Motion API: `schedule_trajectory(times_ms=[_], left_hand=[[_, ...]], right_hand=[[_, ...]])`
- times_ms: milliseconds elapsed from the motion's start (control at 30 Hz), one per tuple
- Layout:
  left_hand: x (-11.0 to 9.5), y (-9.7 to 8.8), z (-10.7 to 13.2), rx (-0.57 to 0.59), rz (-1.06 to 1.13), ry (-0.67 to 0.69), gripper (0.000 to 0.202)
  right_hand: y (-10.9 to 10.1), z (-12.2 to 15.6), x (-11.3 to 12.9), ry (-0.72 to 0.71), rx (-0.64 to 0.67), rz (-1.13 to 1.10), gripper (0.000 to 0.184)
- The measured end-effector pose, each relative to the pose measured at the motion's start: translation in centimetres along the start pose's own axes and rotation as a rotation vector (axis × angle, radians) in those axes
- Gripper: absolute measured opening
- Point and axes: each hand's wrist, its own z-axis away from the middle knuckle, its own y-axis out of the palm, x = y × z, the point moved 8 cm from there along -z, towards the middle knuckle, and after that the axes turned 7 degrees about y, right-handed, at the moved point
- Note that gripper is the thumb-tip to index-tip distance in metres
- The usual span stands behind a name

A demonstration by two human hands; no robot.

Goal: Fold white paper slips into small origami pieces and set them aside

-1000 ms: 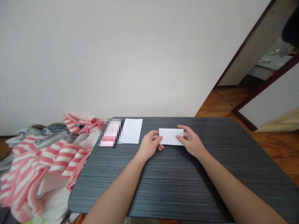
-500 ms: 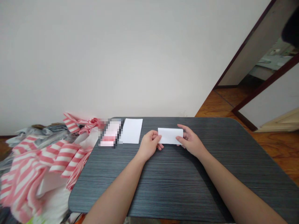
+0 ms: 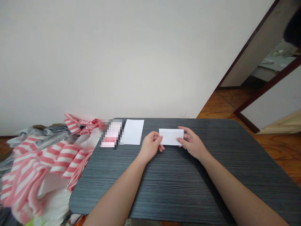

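white paper [image 3: 170, 137], apparently folded: held flat btwn. both hands, right of the white stack [image 3: 133, 132]; contact w/ table can't be confirmed. chg. vs. 1 sec. ago: moved marginally twd. stack; upper edge, rounded-looking ½ sec. ago, now reads crisper. judged a minor adj.; handling still in progress, grip pts. unchanged.

left hand [image 3: 151, 145], nearest stack: fingers curled, thumb pinching paper's near end. right hand [image 3: 194, 145], farther from stack: thumb on paper's face, fingers part-spread behind, light pinch.

pixelated item [image 3: 112, 134] adj. stack's left; details n/a. striped cloth [image 3: 54, 157] farther left of stack, beyond dark table [image 3: 169, 188].
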Motion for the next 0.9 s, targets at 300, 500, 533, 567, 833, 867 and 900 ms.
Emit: schedule_trajectory(times_ms=[300,500,533,567,833,867,900], left_hand=[[0.2,0.8,0.1,0.081,0.052,-0.025,0.028],[-0.3,1.0,0.2,0.107,0.03,-0.027,0.03],[-0.4,1.0,0.2,0.111,0.028,-0.027,0.03],[-0.3,1.0,0.2,0.112,0.026,-0.027,0.03],[-0.3,1.0,0.2,0.125,0.022,-0.019,0.032],[-0.3,1.0,0.2,0.124,0.018,-0.018,0.032],[-0.3,1.0,0.3,0.122,0.013,-0.017,0.032]], right_hand=[[0.2,0.0,-0.1,-0.014,-0.011,0.022,0.054],[0.0,-0.1,-0.3,-0.012,-0.019,0.008,0.054],[0.0,0.0,-0.3,-0.013,-0.019,0.008,0.053],[0.0,0.0,-0.2,-0.013,-0.02,0.009,0.053],[0.2,-0.1,-0.2,-0.027,-0.013,0.002,0.055],[0.2,-0.1,-0.3,-0.028,-0.012,0.002,0.056],[0.2,-0.1,-0.4,-0.026,-0.009,0.003,0.056]])
